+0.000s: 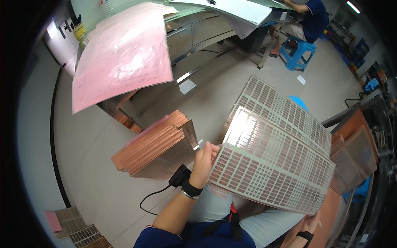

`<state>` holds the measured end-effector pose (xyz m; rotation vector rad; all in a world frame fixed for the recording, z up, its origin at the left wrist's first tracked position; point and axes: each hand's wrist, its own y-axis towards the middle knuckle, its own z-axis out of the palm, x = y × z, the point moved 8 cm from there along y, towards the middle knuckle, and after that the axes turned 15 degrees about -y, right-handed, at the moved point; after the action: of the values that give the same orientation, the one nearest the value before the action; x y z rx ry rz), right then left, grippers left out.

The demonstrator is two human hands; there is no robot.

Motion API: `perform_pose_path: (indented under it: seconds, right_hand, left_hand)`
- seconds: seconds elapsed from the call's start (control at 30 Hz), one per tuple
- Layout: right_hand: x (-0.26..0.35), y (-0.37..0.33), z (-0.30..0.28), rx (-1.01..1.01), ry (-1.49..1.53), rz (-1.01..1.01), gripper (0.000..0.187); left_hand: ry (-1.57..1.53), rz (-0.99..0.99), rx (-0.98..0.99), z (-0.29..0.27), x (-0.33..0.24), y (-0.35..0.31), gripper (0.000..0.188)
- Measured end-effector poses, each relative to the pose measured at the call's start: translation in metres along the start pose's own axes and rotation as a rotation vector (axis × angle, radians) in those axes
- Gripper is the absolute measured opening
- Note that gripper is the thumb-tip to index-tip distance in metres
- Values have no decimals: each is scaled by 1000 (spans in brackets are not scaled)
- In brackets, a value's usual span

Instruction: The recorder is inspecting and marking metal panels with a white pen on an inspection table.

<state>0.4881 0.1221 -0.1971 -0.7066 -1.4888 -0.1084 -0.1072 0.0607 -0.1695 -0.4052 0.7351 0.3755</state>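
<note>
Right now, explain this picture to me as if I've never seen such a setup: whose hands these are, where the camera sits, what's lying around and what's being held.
There is no machine here. A person wears a wide-angle camera on the head that looks down, so straight edges bend near the rim.

The left hand grips the edge of a pale panel cut with rows of small slots, held across the lap. The wrist carries a band and a small black corded device. The right hand shows only partly at the panel's lower right corner; its grip cannot be told.

A second slotted panel lies behind the first. A stack of copper sheets stands to the left, more copper panels to the right. A pink sheet overhangs a table. Another person sits on a blue stool further off.
</note>
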Motion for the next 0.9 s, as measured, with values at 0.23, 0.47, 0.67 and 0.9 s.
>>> perform_pose_path:
  seconds: [0.23, 0.47, 0.67, 0.9]
  right_hand:
    - [58, 13, 10, -55, -315, -413, 53]
    - [82, 31, 38, 85, -406, -393, 47]
    - [93, 23, 64, 179, -407, -410, 36]
    - [141, 13, 61, 261, -117, -588, 37]
  left_hand:
    - [35, 122, -43, -3, -12, -7, 44]
    - [86, 168, -82, 4, -14, -8, 38]
    - [109, 119, -8, 0, -16, -12, 30]
    - [64, 322, 170, 44, -61, -23, 7]
